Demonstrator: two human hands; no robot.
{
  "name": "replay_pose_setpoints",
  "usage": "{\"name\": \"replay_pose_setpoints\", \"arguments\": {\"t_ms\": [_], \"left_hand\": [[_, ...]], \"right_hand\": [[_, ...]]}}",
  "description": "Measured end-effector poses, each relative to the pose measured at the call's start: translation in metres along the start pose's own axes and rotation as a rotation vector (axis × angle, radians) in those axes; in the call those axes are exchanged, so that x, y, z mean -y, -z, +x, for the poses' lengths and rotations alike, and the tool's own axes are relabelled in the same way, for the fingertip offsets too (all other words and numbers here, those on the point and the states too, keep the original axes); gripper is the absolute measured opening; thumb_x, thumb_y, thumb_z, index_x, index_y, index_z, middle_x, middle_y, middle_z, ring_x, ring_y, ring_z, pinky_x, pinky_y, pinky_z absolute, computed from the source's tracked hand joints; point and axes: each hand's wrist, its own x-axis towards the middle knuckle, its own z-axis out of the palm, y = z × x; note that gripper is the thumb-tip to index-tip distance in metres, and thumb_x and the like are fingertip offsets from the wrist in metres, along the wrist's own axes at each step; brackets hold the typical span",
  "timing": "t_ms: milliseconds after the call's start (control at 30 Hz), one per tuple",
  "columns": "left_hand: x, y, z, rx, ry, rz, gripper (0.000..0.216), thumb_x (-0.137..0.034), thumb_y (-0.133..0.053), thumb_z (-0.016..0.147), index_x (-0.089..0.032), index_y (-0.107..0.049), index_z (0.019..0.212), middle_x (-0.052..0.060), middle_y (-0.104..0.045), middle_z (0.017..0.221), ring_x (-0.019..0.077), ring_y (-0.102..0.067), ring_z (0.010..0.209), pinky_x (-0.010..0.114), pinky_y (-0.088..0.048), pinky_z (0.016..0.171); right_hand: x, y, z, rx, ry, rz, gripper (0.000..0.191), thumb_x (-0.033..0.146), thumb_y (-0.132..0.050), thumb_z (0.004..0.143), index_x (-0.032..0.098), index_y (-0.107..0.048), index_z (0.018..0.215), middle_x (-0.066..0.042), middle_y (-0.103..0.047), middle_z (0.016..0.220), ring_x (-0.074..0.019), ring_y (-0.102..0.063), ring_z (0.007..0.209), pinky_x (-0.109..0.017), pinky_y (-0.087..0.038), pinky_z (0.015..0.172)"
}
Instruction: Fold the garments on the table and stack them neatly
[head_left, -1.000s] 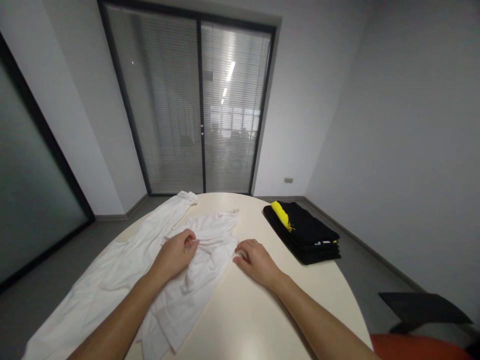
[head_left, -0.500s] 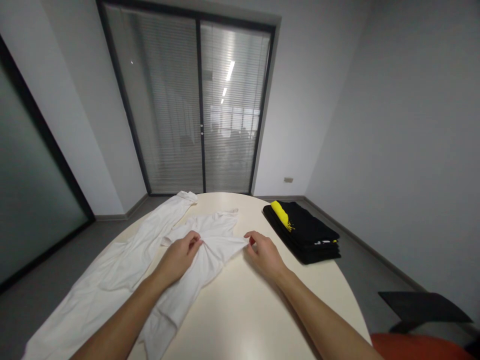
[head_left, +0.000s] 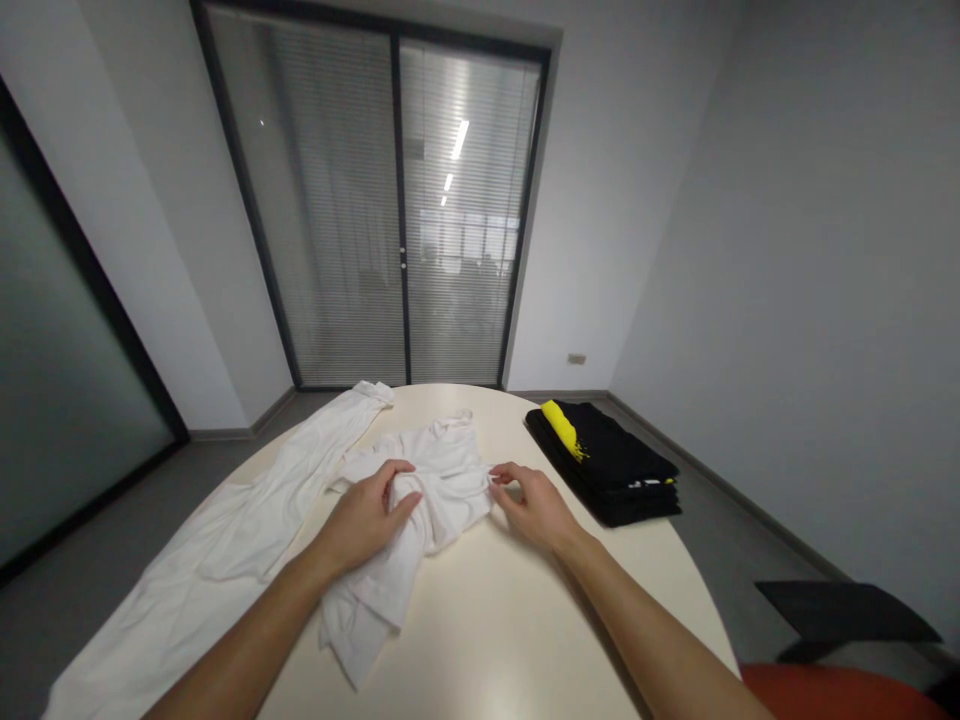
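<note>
A crumpled white shirt lies bunched on the table, between and under my hands. My left hand rests over its left side, thumb and forefinger spread apart; its other fingers are partly hidden. At the shirt's right edge, my right hand pinches a bit of the cloth between thumb and fingers. One loose part of the shirt hangs toward me below the left hand, with a pointed end on the tabletop.
Another long white garment is spread along the left side of the round cream table. To the right sits a stack of folded black clothes with a yellow print. A red and black chair stands at lower right.
My left hand has opened from its pinch. The stretched cloth between my hands has gone slack and bunched, and the shirt's near end has shifted away from me. The right hand has barely moved.
</note>
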Motion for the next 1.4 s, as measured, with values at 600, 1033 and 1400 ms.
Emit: {"name": "replay_pose_setpoints", "arguments": {"t_ms": [600,1033,1400], "left_hand": [[0.0,0.011,0.006,0.128,-0.037,-0.255,0.028,-0.04,-0.054,0.084,-0.02,-0.07,0.095,0.003,-0.074,0.093,0.0241,-0.067,0.092,0.033,-0.051,0.087],[0.022,0.006,0.012,-0.369,0.009,0.124,0.035,-0.042,-0.053,0.086,-0.02,-0.062,0.112,0.01,-0.065,0.118,0.0268,-0.06,0.11,0.041,-0.045,0.101],[0.003,0.0,0.001,0.054,0.042,0.184,0.025,-0.04,-0.047,0.093,-0.026,-0.068,0.095,0.003,-0.074,0.095,0.023,-0.068,0.089,0.031,-0.047,0.076]], "right_hand": [[-0.02,-0.004,0.008,-0.242,0.086,0.067,0.05,0.013,-0.048,0.084,0.022,-0.052,0.133,-0.011,-0.063,0.117,-0.022,-0.059,0.106,-0.038,-0.051,0.09],[-0.011,0.002,0.005,-0.192,-0.156,-0.007,0.026,0.039,-0.045,0.095,0.023,-0.063,0.104,-0.003,-0.069,0.089,-0.0169,-0.061,0.073,-0.028,-0.044,0.068],[-0.01,0.004,0.005,-0.244,-0.097,0.039,0.032,0.04,-0.045,0.097,0.02,-0.069,0.099,-0.008,-0.066,0.101,-0.0171,-0.063,0.075,-0.03,-0.049,0.073]]}}
